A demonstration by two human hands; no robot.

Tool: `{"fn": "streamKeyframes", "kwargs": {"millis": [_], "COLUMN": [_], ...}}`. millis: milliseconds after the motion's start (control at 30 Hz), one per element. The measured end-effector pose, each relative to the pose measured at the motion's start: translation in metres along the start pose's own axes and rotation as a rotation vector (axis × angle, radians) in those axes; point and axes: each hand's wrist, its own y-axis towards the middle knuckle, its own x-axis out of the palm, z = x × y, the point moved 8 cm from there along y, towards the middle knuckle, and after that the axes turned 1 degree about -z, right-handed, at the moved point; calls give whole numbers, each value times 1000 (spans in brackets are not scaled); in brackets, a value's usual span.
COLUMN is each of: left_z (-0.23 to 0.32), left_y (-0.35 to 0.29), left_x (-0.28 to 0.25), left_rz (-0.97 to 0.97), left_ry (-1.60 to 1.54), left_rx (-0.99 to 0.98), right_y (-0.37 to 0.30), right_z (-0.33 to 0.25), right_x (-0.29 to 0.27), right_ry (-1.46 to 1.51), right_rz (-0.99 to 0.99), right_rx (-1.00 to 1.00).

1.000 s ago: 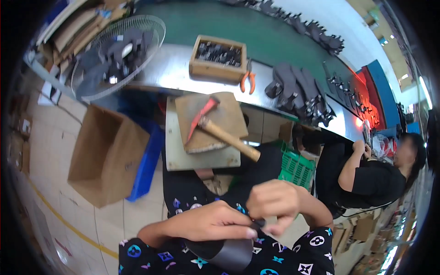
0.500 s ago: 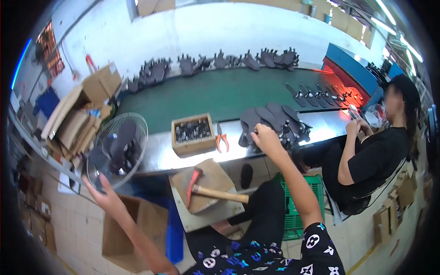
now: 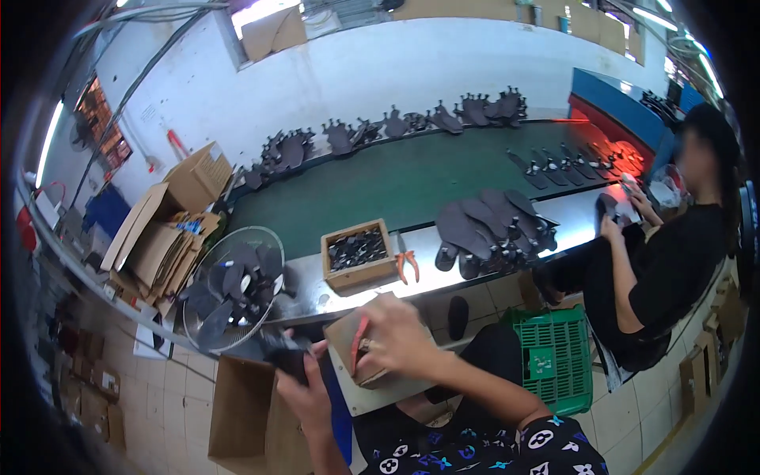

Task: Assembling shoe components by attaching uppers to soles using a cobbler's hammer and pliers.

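My left hand (image 3: 309, 400) is closed on a dark sandal sole (image 3: 291, 362), smeared by motion, beside the wooden block. A hammer (image 3: 359, 342) with a red head lies at the block (image 3: 342, 326) on a pale stand (image 3: 362, 402). My right hand (image 3: 402, 342) is closed over the hammer's handle, which it hides. Just beyond my left hand is a wire basket (image 3: 271, 310) of dark soles with straps.
A small wooden box (image 3: 354, 279) of dark parts and orange-handled pliers (image 3: 407, 267) lie on the metal ledge. A pile of soles (image 3: 475, 226) is to their right. A green conveyor belt (image 3: 364, 186) runs behind. A co-worker (image 3: 673, 253) sits right, near a green crate (image 3: 554, 360).
My left hand has come from beside the basket toward the block and now holds a sole. My right hand has moved from the sole pile down to the hammer. The view has shifted.
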Motion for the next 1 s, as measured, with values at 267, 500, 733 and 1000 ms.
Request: {"fn": "streamKeyframes", "kwargs": {"millis": [267, 500, 733, 1000], "left_z": [-217, -205, -169, -160], "left_y": [7, -22, -50, -62], "left_x": [36, 69, 66, 74], "left_rz": [-378, -461, -493, -562], "left_ry": [-315, -474, -454, -496], "left_rx": [-476, -767, -787, -763], "right_y": [-38, -65, -109, -137], "right_z": [82, 77, 55, 30], "right_x": [80, 75, 57, 43], "right_ry": [738, 710, 751, 713], "right_rz": [-508, -432, -331, -137], "right_rx": [434, 481, 457, 566]}}
